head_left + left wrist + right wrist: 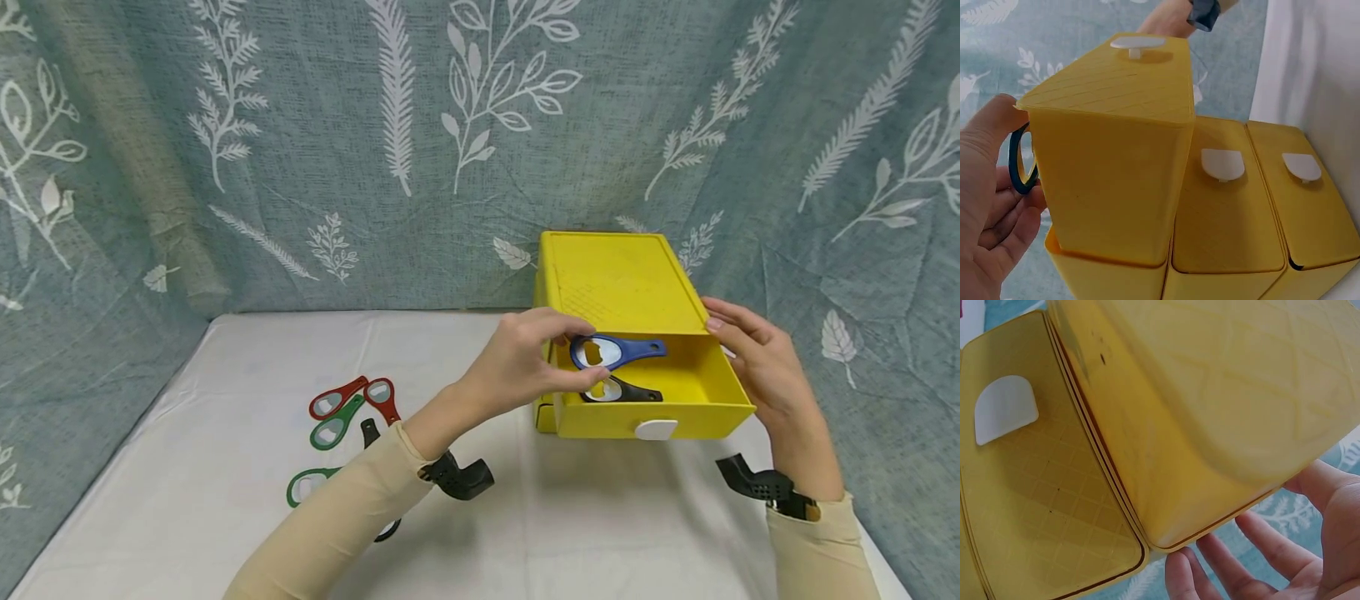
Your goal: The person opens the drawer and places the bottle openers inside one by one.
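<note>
Between thumb and fingers my left hand pinches a blue bottle opener by its round head, over the pulled-out top drawer of a yellow drawer unit. Just below it, inside the drawer, lies a black bottle opener. In the left wrist view the opener's ring shows beside the drawer wall. My right hand touches the unit's right side near the drawer opening. Its spread fingers reach the yellow edge in the right wrist view.
On the white table at left lie red bottle openers, green bottle openers and black ones, partly hidden by my left forearm. Lower drawers with white knobs are closed. A patterned curtain hangs behind.
</note>
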A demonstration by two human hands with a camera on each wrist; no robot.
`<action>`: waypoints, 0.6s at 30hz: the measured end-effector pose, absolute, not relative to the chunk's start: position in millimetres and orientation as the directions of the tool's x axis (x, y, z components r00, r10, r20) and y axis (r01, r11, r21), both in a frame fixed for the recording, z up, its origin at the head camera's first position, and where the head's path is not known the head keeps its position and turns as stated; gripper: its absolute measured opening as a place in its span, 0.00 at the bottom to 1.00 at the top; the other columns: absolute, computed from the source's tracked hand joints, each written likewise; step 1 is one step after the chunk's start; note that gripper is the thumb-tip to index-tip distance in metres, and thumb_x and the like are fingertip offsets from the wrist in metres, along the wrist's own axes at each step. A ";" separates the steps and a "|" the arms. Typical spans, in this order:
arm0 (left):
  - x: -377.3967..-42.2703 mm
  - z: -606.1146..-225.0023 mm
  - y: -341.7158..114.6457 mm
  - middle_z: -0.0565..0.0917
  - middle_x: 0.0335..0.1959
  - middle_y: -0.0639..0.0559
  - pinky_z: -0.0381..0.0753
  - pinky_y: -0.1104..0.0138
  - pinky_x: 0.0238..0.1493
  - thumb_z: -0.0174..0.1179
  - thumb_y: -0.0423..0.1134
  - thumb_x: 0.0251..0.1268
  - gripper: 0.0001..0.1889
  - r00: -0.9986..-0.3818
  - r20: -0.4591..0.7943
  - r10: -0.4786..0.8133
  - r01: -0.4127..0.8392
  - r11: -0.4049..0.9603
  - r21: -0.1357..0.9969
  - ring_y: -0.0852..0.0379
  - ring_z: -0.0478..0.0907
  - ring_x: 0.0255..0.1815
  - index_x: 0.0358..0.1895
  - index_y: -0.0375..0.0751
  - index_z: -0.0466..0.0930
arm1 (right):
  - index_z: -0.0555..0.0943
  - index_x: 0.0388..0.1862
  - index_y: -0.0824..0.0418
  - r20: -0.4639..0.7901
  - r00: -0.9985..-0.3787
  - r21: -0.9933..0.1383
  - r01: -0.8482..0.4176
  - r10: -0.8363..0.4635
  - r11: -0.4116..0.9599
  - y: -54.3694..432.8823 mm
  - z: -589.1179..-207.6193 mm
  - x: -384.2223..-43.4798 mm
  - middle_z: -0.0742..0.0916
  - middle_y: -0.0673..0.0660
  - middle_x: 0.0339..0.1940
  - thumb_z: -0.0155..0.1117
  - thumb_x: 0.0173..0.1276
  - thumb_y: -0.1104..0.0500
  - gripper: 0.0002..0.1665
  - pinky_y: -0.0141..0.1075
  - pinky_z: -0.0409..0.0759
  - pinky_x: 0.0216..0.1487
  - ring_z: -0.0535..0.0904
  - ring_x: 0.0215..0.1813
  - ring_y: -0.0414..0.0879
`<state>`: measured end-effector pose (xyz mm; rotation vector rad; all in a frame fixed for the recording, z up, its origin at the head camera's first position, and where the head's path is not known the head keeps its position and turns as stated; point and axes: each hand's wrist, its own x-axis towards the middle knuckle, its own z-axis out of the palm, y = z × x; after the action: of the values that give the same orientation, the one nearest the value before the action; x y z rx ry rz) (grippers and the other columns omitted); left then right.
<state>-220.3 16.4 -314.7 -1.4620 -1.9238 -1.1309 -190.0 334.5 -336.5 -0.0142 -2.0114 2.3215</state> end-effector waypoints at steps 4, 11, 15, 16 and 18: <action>-220.6 -314.3 20.6 0.84 0.49 0.45 0.74 0.72 0.53 0.77 0.46 0.51 0.31 -0.327 0.728 0.602 0.941 0.134 0.311 0.57 0.76 0.51 0.55 0.30 0.81 | 0.79 0.64 0.55 0.039 -0.997 -0.989 -0.047 0.062 -0.140 334.2 -336.3 -190.1 0.84 0.49 0.53 0.64 0.72 0.58 0.23 0.35 0.81 0.48 0.82 0.50 0.45; -219.3 -316.8 10.7 0.81 0.57 0.43 0.70 0.67 0.61 0.76 0.42 0.52 0.32 -0.332 0.783 0.526 0.940 0.119 0.318 0.53 0.73 0.59 0.60 0.31 0.78 | 0.79 0.64 0.55 0.048 -0.997 -0.988 -0.056 0.055 -0.146 334.7 -336.6 -190.0 0.85 0.49 0.52 0.63 0.72 0.59 0.22 0.36 0.82 0.47 0.83 0.48 0.45; -215.4 -317.4 -12.2 0.83 0.52 0.44 0.74 0.62 0.59 0.75 0.36 0.52 0.27 -0.343 0.839 0.422 0.937 0.089 0.339 0.52 0.75 0.56 0.56 0.32 0.80 | 0.80 0.63 0.56 0.067 -0.997 -0.982 -0.073 0.045 -0.172 335.8 -337.2 -190.3 0.85 0.50 0.51 0.62 0.73 0.61 0.20 0.36 0.82 0.46 0.84 0.46 0.45; -214.1 -318.9 -20.4 0.84 0.51 0.44 0.74 0.61 0.58 0.75 0.35 0.52 0.25 -0.349 0.845 0.404 0.935 0.086 0.345 0.52 0.76 0.55 0.55 0.32 0.81 | 0.80 0.63 0.56 0.070 -0.997 -0.981 -0.077 0.042 -0.180 336.1 -337.4 -190.3 0.86 0.50 0.50 0.62 0.73 0.61 0.20 0.36 0.82 0.46 0.84 0.46 0.46; -211.3 -325.0 -39.5 0.85 0.49 0.46 0.76 0.61 0.54 0.75 0.33 0.51 0.23 -0.375 0.846 0.379 0.925 0.100 0.365 0.51 0.78 0.53 0.53 0.33 0.83 | 0.80 0.62 0.56 0.074 -0.997 -0.979 -0.080 0.038 -0.188 336.4 -337.5 -190.3 0.86 0.50 0.50 0.61 0.73 0.62 0.20 0.36 0.82 0.46 0.84 0.45 0.46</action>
<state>-211.3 -39.5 -325.0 -1.2742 -1.8207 -1.2559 -190.3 336.4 -337.5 0.0505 -1.9513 2.3631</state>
